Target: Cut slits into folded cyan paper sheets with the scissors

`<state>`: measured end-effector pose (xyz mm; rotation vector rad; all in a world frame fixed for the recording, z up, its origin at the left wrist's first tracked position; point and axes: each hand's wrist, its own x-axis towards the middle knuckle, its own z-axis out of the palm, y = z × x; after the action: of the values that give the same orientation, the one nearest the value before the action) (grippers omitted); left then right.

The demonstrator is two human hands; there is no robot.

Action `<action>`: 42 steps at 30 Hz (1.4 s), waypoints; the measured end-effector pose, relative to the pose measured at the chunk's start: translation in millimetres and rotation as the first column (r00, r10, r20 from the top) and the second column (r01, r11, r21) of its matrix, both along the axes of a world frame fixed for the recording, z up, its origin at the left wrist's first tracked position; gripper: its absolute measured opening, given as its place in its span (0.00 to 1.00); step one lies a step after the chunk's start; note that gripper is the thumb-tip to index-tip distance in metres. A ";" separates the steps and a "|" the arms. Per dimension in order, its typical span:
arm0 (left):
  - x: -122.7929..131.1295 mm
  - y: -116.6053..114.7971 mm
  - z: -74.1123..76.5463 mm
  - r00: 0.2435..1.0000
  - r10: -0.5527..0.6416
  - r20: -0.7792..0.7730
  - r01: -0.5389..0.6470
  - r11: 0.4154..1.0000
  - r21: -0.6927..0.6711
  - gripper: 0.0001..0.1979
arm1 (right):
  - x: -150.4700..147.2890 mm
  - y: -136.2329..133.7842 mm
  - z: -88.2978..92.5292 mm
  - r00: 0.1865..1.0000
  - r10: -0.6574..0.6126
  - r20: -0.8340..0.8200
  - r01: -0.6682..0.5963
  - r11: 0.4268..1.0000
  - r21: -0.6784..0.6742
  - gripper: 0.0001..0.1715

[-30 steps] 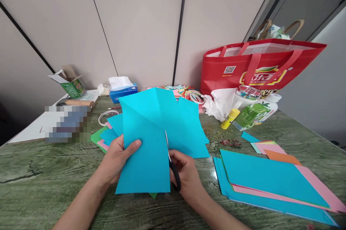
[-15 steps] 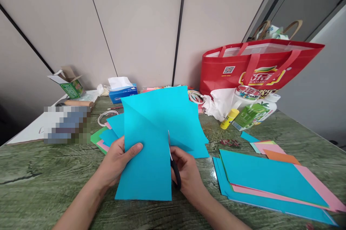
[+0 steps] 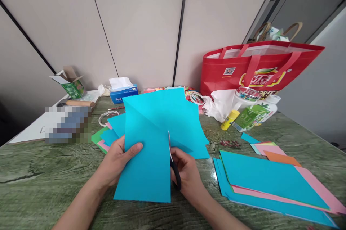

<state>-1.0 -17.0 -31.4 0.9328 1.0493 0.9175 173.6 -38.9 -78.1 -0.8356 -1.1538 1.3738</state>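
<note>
Left hand pinches the near left edge of the blue sheet, thumb on the front, fingers hidden behind, holding it raised and tilted above the desk. Right hand, just beside it past the sheet's lower edge, is curled through the black handles of the scissors. Their pale blades point away from the wrist into a slit in the paper; how wide they stand cannot be told. As I judge it, the sheet is gripped at one side only, so the flap beyond the blades could sag or twist, sending the cut off line or tearing it. Fingers behind the paper lie unseen near the blades.
</note>
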 end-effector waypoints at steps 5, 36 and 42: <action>-1.8 -0.4 -0.4 1.000 -0.005 -0.016 0.005 1.000 -0.002 0.20 | -0.8 0.6 3.1 0.999 -0.019 0.026 0.019 1.000 -0.007 0.16; -0.6 0.1 5.7 1.000 -0.030 -0.003 0.030 0.999 -0.021 0.27 | -0.6 0.3 2.0 0.999 0.033 0.011 -0.034 0.999 0.035 0.18; -1.0 -0.9 5.5 0.999 -0.041 0.034 0.043 0.998 -0.036 0.21 | -0.4 0.0 -0.5 0.997 0.059 -0.040 -0.058 0.998 0.023 0.16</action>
<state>-2.0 -17.9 -25.9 0.9026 1.0114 0.8733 173.2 -38.9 -78.7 -0.7605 -1.1681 1.4173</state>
